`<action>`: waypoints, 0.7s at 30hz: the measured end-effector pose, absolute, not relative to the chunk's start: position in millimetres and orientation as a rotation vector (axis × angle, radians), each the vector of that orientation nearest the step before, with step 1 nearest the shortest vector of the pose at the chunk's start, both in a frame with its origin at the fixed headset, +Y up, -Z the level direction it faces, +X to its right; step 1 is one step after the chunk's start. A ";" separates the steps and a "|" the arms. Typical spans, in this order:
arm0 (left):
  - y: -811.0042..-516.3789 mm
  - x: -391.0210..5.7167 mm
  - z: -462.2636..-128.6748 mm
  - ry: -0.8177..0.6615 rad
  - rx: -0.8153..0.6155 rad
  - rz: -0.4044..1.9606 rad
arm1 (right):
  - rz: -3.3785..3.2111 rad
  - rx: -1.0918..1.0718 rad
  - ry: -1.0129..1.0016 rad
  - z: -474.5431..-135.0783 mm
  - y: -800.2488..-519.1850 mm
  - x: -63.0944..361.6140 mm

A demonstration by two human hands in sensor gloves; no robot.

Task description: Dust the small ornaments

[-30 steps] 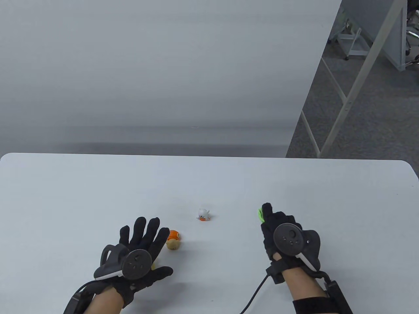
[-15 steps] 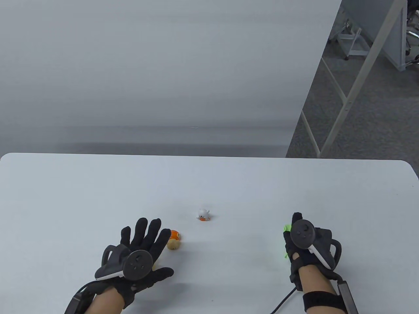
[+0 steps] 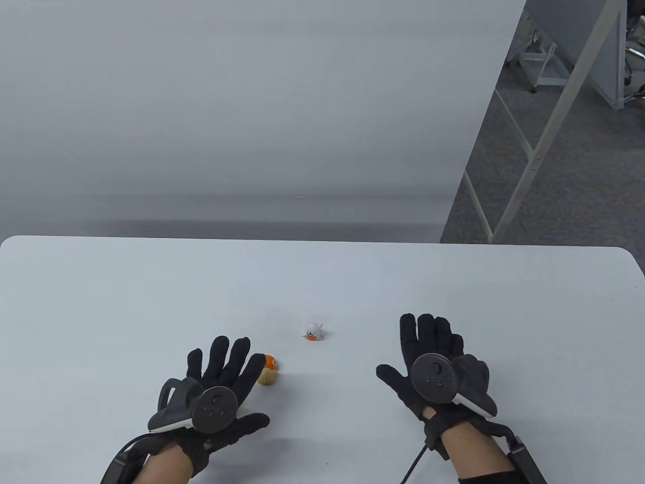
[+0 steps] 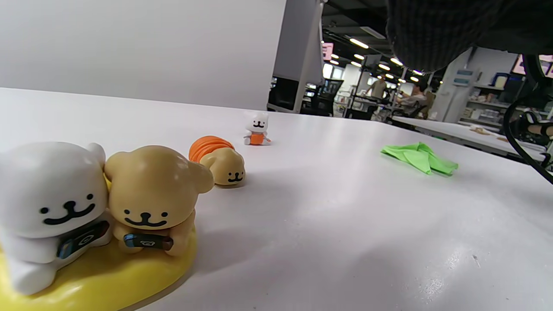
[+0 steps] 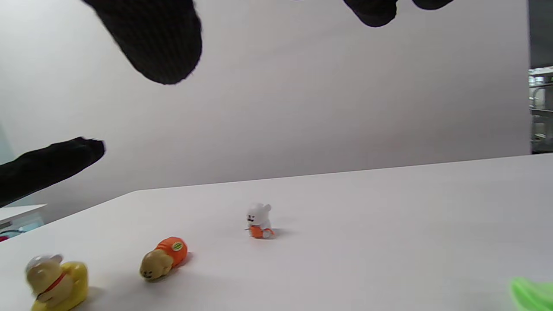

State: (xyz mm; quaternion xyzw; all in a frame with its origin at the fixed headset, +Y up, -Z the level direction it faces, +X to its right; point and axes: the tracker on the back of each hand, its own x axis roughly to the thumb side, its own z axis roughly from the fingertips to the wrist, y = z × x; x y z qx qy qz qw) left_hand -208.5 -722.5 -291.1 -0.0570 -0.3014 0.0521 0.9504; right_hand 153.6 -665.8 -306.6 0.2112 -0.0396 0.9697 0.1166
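Note:
Three small ornaments stand on the white table (image 3: 101,302). A white figure in orange (image 3: 313,330) is in the middle. A tan dog with an orange back (image 3: 268,371) lies left of it, beside my left fingertips. A yellow-based pair of figures (image 4: 86,216) sits under my left hand, hidden in the table view. My left hand (image 3: 227,378) is open and flat above the table, holding nothing. My right hand (image 3: 408,348) is open with fingers spread, holding nothing. The green cloth (image 4: 419,157) lies loose on the table below my right hand and also shows in the right wrist view (image 5: 531,293).
A grey wall panel (image 3: 252,126) rises behind the table's far edge. To the right of the table are carpeted floor and white metal frame legs (image 3: 534,151). The table's right edge (image 3: 637,272) is rounded.
My right hand held the green cloth, swung right, then came back left and opened; the cloth now lies on the table under it. The left hand and ornaments stayed put.

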 end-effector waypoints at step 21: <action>-717.9 -202.3 -282.3 -0.610 -0.156 0.097 | 2.844 0.849 0.016 -261.8 -729.8 136.7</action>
